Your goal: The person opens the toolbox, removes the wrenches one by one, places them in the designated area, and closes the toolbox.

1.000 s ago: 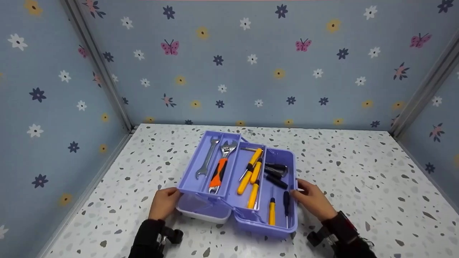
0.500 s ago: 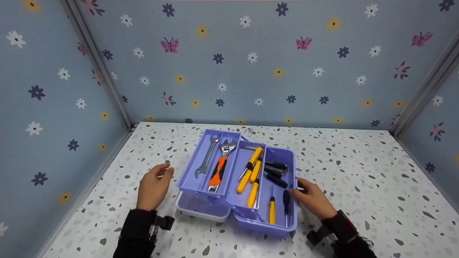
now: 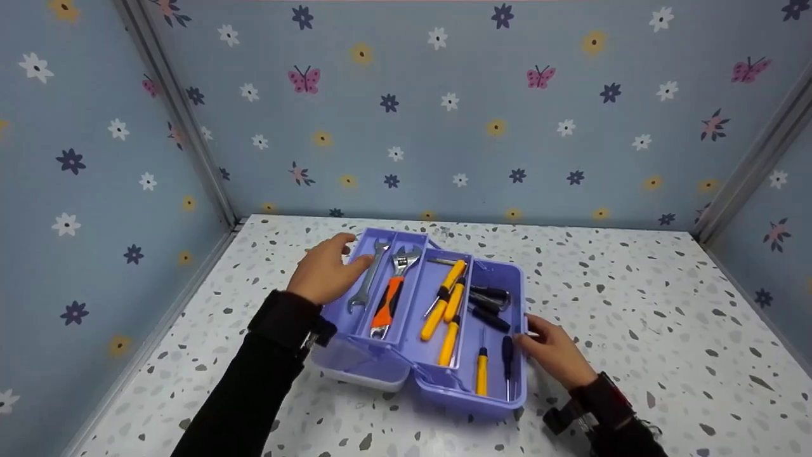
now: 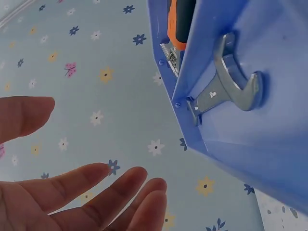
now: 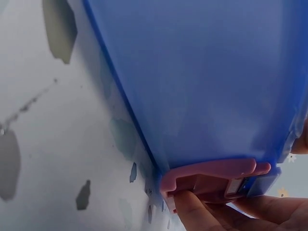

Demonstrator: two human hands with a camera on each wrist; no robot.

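Observation:
A purple two-tier toolbox (image 3: 466,401) stands unfolded on the speckled table. My left hand (image 3: 327,270) hovers over the left tray's outer edge, thumb above the open-end wrench (image 3: 366,282). In the left wrist view its fingers (image 4: 91,202) are spread and hold nothing. Beside that wrench lies an adjustable wrench (image 3: 388,304) with an orange and black handle. My right hand (image 3: 555,352) grips the toolbox's right wall, thumb at the rim. The right wrist view shows a fingertip in the pink latch (image 5: 211,168) on the outer wall.
Several yellow-handled screwdrivers (image 3: 433,320) fill the middle tray. The deep right compartment holds black-handled tools (image 3: 491,319), a small yellow screwdriver (image 3: 482,374) and a black one (image 3: 507,352). The hinged lid (image 3: 361,368) sticks out under the left tray. Patterned panels (image 3: 419,127) enclose the table.
My left hand let go of the toolbox's left edge, swung out to the left, then rose and came in over the left tray. My right hand keeps its grip.

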